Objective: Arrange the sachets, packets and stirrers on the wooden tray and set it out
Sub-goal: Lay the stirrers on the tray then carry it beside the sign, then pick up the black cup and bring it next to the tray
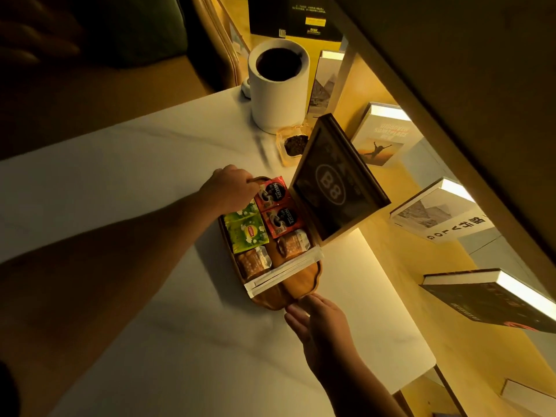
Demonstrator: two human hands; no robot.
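A wooden tray lies on the white table beside a dark framed sign. On it sit two red coffee sachets, two green tea packets, two brown packets and white paper-wrapped stirrers laid across the near end. My left hand grips the tray's far rim, fingers curled over it. My right hand rests against the tray's near rim, fingers together and extended.
A white cylindrical bin stands at the table's far corner. A small dish of dark granules sits behind the framed "B8" sign. Books lean on lit wooden shelves to the right. The table edge ends near right.
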